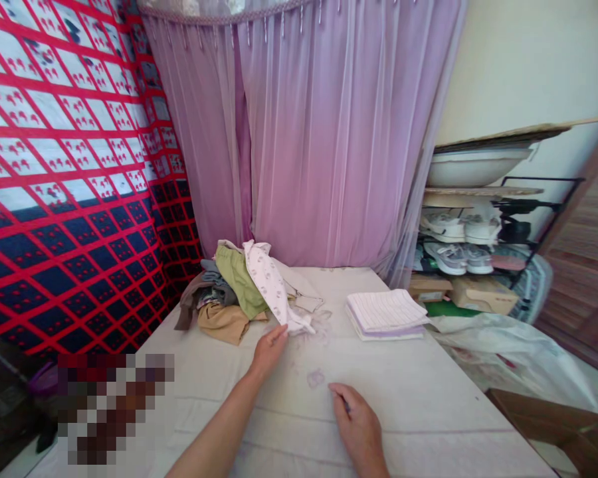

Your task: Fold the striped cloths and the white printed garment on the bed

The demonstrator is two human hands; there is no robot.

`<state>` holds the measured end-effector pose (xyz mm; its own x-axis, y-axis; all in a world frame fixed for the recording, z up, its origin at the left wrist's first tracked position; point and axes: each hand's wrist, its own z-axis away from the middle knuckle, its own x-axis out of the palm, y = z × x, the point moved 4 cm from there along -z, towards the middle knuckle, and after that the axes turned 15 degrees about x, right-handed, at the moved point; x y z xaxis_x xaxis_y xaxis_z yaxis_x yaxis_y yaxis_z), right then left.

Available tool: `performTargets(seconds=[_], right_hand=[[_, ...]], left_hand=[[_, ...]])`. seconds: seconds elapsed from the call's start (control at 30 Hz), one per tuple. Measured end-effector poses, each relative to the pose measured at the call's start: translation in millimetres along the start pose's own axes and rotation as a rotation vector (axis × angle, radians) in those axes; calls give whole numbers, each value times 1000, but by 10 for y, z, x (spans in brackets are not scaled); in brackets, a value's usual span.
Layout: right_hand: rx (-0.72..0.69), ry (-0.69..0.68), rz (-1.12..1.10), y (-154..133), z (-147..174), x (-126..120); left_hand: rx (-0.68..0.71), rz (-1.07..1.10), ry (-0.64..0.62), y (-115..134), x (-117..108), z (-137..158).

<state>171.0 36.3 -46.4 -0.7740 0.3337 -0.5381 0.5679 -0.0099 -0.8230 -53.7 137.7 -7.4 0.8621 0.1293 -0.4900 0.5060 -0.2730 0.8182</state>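
Note:
My left hand (271, 350) pinches the lower end of a white garment with a small grey print (274, 289), which drapes over a heap of clothes. Under and beside that garment lie a green garment (242, 282), a tan one (222, 323) and several grey and brown ones (192, 302). My right hand (357, 425) hovers low over the pale bedsheet (299, 411), half curled, with thumb and fingers slightly apart. Nothing held shows in it; a small dark spot by its fingers is too small to tell. To the right sits a neat stack of folded striped white and lilac cloth (386, 315).
A lilac curtain (319, 146) hangs behind the bed, with a red, white and navy patterned cloth (80, 159) at left. On the right stand a shoe rack with several shoes (446, 259), a white basin (478, 166), clear plastic sheeting (518, 352) and a cardboard box (558, 418).

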Motion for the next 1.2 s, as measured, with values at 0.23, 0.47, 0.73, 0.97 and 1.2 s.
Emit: performTargets(seconds=[0.23,0.47,0.73,0.97,1.2], right_hand=[[-60,53,-52,-90,35,-28],[-196,-118,-44,-339,203,-40],[-304,-166,-24,-412,299,-64],[-246,-179,-117,-394,272,-72],[-98,-197,-224,-435,192,17]], left_hand=[[-37,485,-64,211,7,853],[-31,699,-57,264,188,1095],[-47,686,-193,381,191,1201],[-21,721,-320,530,162,1243],[41,652,-469,628,205,1313]])
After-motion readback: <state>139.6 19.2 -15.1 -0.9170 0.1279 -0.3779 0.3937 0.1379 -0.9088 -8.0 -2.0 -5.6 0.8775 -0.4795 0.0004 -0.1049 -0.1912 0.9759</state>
